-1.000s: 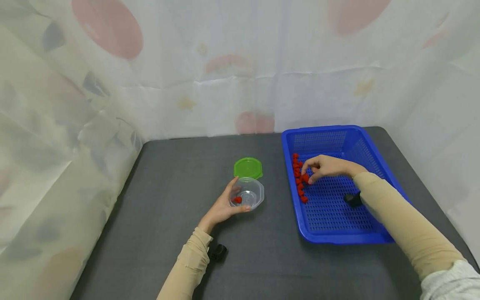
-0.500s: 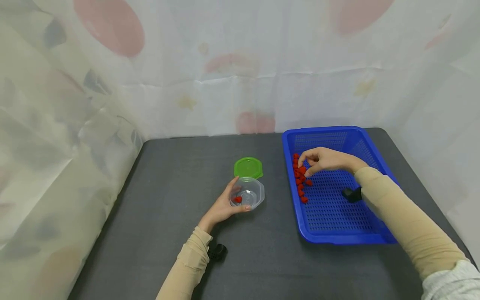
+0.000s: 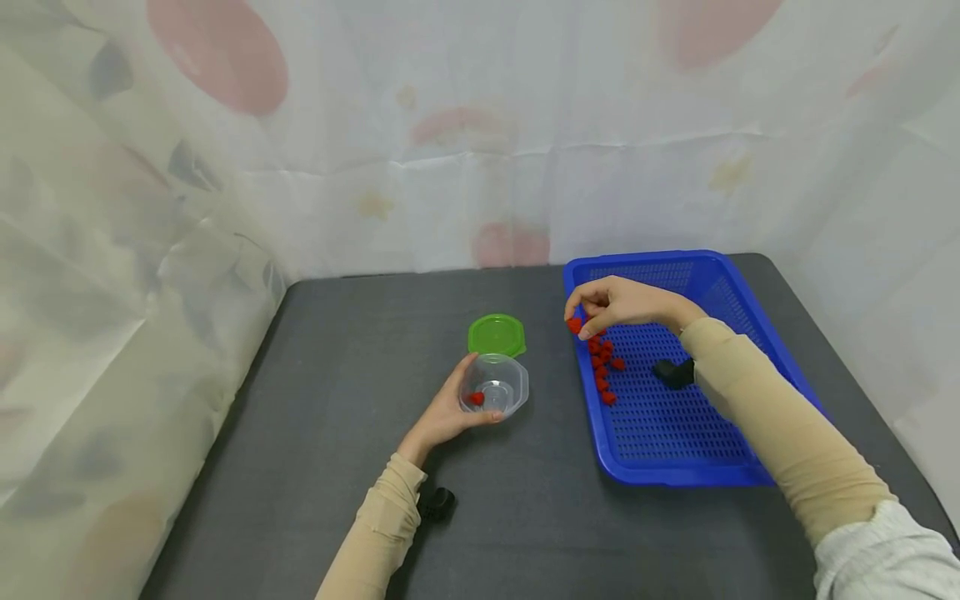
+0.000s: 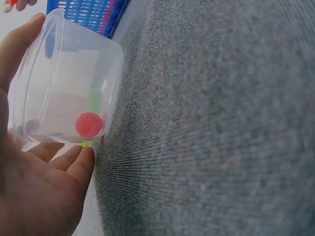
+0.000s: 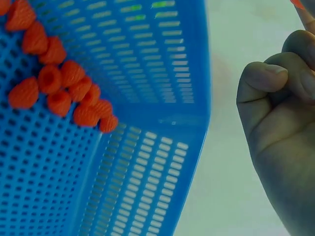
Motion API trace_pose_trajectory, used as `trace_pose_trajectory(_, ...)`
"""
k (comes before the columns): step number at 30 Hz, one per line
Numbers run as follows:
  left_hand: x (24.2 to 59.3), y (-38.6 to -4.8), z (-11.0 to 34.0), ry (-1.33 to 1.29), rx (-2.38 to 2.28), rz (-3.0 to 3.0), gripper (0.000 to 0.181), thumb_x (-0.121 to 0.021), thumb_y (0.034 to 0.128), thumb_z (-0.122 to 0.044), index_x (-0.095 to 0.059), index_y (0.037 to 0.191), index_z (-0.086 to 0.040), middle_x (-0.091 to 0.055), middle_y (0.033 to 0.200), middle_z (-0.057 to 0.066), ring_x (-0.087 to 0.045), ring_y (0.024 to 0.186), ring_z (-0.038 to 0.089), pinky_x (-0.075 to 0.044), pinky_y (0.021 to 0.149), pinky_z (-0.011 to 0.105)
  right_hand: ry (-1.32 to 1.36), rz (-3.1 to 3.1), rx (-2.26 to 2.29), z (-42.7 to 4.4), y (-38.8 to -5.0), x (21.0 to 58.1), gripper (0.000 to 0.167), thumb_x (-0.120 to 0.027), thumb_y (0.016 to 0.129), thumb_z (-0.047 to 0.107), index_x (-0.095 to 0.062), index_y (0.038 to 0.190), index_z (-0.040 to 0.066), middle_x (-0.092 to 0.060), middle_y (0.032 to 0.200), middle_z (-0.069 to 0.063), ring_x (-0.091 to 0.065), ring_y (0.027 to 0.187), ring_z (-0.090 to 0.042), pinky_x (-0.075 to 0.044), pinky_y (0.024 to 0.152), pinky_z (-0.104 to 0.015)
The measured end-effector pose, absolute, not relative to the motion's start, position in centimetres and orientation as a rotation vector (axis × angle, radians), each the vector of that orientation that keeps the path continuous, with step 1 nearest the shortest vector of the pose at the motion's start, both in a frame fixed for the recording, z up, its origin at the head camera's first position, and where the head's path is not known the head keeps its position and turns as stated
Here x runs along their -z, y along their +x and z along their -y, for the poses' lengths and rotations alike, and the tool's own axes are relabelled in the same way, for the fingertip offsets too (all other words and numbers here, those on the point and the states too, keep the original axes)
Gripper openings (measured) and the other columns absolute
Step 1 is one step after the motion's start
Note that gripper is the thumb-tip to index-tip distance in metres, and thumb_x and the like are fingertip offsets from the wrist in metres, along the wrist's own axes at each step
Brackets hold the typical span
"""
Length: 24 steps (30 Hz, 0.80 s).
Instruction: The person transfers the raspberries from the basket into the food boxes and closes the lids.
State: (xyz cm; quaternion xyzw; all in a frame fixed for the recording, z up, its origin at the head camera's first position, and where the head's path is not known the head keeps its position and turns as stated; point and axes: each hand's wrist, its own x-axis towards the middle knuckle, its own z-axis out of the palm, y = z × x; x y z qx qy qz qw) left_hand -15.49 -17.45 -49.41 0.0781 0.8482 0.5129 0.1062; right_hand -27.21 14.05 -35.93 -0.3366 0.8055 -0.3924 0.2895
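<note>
Hanging along the left, far and right sides, pale sheeting printed with faded pink and grey shapes encloses a dark grey surface. At the right of this surface sits a blue basket with perforated walls and floor. Beige sleeves cover both forearms. The right hand, its thumb and fingers drawn into a pinch, is above the basket's left rim. Nearer the middle, the left hand grasps a clear container from the left, thumb on the near side; whether the container's base touches the surface is hard to tell. A green lid lies flat just beyond the container. Smallest are the red fruits: raspberries crowd along the basket's left wall, one of them slightly to the right of the row. A single raspberry is pinched between the right hand's thumb and fingertips, and another berry rests inside the container, toward its left side.
</note>
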Motion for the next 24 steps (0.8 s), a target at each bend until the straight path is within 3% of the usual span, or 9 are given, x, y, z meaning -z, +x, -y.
trace_pose_trajectory(11,49.3,-15.5,17.6,0.171,-1.461,-2.506,0.108,-0.083,0.0648,-0.042,-0.017,0.149,-0.03,-0.026,0.153,0.001,-0.028,0.14,0.025,-0.026,0.11,0.054,-0.989,-2.122,1.063,-10.4,-27.5,35.3,0.026,-0.072,0.081,0.02,-0.063,0.105,0.015,-0.031,0.06,0.0,-0.026,0.05,-0.01,-0.039,0.061,-0.032)
trace_pose_trajectory(24,49.4,-15.4,17.8,0.193,-1.485,-2.426,0.105,-0.082,0.07,-0.033,-0.014,0.15,-0.028,-0.028,0.153,0.001,-0.027,0.141,0.024,-0.024,0.111,0.054,-1.045,-2.037,1.102,-6.7,-28.3,35.7,0.027,-0.071,0.082,0.018,-0.062,0.108,0.015,-0.035,0.062,-0.001,-0.027,0.051,-0.012,-0.036,0.059,-0.031)
